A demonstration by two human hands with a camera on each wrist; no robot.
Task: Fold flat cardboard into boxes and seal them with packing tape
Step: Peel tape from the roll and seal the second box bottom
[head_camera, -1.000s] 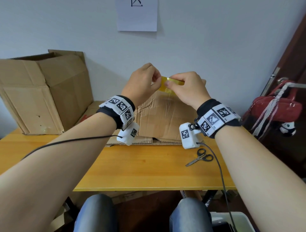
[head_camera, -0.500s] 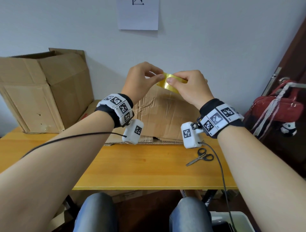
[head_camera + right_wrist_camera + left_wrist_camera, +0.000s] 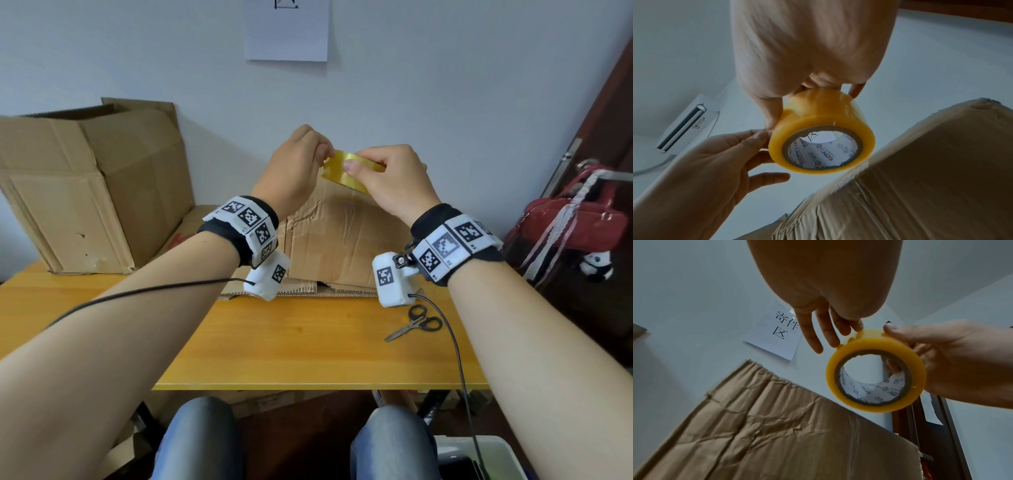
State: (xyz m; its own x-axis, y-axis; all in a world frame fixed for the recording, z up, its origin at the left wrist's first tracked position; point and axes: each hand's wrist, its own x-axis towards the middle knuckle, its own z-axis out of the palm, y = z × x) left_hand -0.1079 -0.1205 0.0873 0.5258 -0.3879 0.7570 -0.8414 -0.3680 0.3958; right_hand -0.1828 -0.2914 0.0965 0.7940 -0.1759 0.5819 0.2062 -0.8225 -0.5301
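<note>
Both hands hold a yellow tape roll (image 3: 347, 168) in the air above a folded, creased cardboard box (image 3: 342, 240) standing on the table. My right hand (image 3: 356, 168) grips the roll, thumb on the near side and fingers round the back. In the right wrist view the tape roll (image 3: 824, 129) shows its printed white core. My left hand (image 3: 327, 152) pinches the roll's outer layer with thumb and forefinger, the other fingers spread loosely. From the left wrist, the tape roll (image 3: 875, 369) hangs under those fingertips (image 3: 857, 327). Whether a loose tape end is lifted I cannot tell.
A large open cardboard box (image 3: 85, 192) stands at the back left of the wooden table (image 3: 308, 346). Scissors (image 3: 414, 323) lie at the right, near the wrist cable. A red bag (image 3: 575, 222) hangs off the table's right side. A paper sign (image 3: 286, 31) is on the wall.
Both hands have lifted the roll a little and tilted it. My left fingers have shifted along its outer surface. The box and scissors have not moved.
</note>
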